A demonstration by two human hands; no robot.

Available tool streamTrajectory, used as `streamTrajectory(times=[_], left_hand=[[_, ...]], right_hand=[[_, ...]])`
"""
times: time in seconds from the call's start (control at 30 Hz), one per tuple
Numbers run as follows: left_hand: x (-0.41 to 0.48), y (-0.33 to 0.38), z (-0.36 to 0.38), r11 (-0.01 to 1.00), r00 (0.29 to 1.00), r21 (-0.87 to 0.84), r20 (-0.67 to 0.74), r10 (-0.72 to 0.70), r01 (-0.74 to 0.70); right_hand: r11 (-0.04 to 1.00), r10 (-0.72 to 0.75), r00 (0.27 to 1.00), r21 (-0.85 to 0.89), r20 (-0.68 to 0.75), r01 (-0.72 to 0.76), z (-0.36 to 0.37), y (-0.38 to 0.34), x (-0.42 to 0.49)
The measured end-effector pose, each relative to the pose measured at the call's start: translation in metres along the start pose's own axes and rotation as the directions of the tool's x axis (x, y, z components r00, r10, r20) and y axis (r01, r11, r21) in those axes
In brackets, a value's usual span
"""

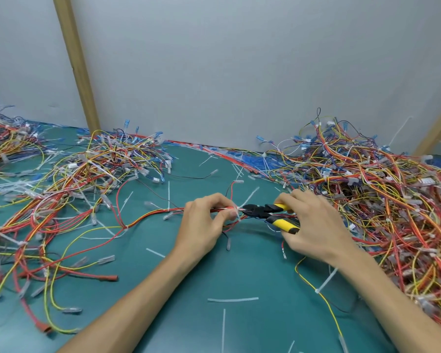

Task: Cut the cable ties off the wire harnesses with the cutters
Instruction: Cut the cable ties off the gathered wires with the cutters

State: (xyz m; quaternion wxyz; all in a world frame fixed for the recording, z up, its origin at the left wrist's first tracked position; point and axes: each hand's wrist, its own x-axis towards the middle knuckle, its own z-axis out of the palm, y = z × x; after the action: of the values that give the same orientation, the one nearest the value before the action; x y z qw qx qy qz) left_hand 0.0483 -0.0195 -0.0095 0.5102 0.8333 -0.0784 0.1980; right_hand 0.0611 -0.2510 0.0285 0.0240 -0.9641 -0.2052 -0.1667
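Cutters (261, 212), in the right hand's (316, 225) grip, meet the cable tie (238, 213) mid-frame; left hand (201, 222) pinches the harness (173, 210) (a squeeze seems next).

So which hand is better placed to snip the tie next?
Right. The right hand grips the yellow-handled cutters, whose black tip sits at the white cable tie on the red wire harness. The left hand pinches that harness just beside the tie, so it is busy steadying.
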Motion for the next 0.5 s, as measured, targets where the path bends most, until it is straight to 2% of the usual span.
streamTrajectory(times=[0.5], left_hand=[[-0.0008,-0.0006,0.0011,1.0,1.0,0.01,0.012,0.005,-0.005]], right_hand=[[1.0,-0.018,1.0,-0.014,-0.02,0.018,0.0014,-0.009,-0.0008]])
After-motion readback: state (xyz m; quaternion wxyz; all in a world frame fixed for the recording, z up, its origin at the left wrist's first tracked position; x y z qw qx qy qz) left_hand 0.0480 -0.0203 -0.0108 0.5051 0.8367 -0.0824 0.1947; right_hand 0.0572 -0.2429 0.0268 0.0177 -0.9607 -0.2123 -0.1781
